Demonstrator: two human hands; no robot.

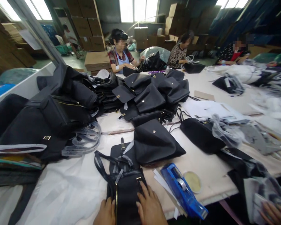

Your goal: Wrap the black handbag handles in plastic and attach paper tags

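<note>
A small black backpack (127, 197) with gold zip and buckle lies in front of me at the table's near edge, its flap folded back and its straps at the left. My left hand (105, 212) is closed over its left edge, the thumb hidden. Across its right side lies my right hand (152, 204), fingers spread and stretched out, with the fingertips just below the gold buckle (138, 179). Just beyond is another black bag (156, 142) with a gold stud. A blue tape dispenser (182, 189) stands to the right of my right hand, beside a roll of tape (192, 182).
Piles of black bags (150, 90) cover the table's far middle and left. Clear-wrapped straps (85, 139) hang there. More bags (201, 134) and white sheets (206, 109) lie at right. A co-worker's hand (275, 212) is at bottom right; several people sit across the table.
</note>
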